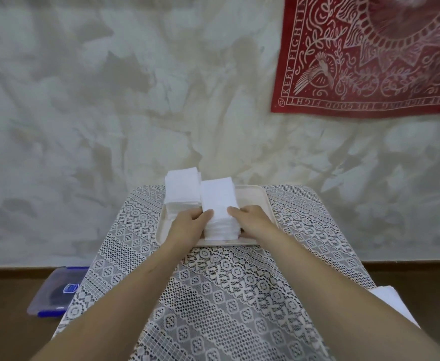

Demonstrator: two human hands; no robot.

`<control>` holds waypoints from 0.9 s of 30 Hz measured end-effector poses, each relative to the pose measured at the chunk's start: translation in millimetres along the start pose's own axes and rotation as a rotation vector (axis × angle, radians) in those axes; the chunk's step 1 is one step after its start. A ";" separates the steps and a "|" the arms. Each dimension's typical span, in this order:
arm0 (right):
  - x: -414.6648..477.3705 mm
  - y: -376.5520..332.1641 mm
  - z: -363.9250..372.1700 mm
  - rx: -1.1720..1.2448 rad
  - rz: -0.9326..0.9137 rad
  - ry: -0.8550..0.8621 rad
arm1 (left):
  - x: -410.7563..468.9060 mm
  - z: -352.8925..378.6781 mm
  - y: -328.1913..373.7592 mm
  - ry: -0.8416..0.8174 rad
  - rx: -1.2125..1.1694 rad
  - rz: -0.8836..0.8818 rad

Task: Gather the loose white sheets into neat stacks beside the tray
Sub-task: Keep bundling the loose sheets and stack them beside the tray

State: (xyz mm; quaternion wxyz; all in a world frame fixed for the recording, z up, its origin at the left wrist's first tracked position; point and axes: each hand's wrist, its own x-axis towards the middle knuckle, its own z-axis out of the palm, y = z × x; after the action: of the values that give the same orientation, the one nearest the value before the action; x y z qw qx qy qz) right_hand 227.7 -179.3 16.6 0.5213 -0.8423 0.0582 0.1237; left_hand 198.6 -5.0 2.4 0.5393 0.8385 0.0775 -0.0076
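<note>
Nearest us, two bare forearms reach in from 7 and 5 o'clock over a lace cloth [213,295] that covers the worktop. On the floor [5,321] at 8 o'clock of the cloth lies a clear box [54,293] with blue clips, partly tucked under the cloth's edge. At 4 o'clock something flat and white [396,306] shows past the cloth's right edge; we cannot tell what it is. Further in, we find both hands at the near stack [220,204] of white sheets, which stands in the tray [255,196] close to its front rim. The left hand [190,225] grips the stack's left side, thumb laid on the top sheet and the fingers curled out of sight behind the side. The right hand [252,220] grips the right side in the same way, thumb on top. The stack is thus squeezed between the two hands. At 11 o'clock of it stands the far stack [182,188], also white, by the tray's left rim; the two stand just beside each other, and we cannot tell whether they touch. The tray's right half is bare. Beyond the worktop rises a mottled pale wall [109,100], and at 1 o'clock hangs a red bandana [370,56] with a white print.
</note>
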 end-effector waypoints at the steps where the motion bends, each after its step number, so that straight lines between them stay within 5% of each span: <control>1: -5.2 -2.1 -2.9 -0.087 -0.028 0.031 | -3.9 -1.2 2.1 0.010 0.069 0.028; 5: -40.9 0.8 -20.7 -0.476 -0.226 0.151 | -31.4 -6.0 1.6 0.140 0.449 0.171; 9: -66.9 5.6 -21.8 -0.845 -0.404 0.004 | -51.1 -10.1 -5.5 0.169 0.666 0.357; 15: -65.5 12.2 -1.2 -0.937 -0.405 -0.066 | -50.9 6.1 -5.8 -0.050 0.890 0.429; 27: -10.1 10.9 9.8 -0.996 -0.478 -0.031 | -1.0 11.6 -5.3 -0.093 0.891 0.388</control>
State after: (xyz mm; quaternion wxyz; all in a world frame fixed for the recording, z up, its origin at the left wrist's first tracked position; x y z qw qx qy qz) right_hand 214.1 -175.7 5.7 0.0740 -0.9750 -0.2078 0.0268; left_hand 197.7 -13.4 -7.2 0.1224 0.9855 -0.1151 0.0230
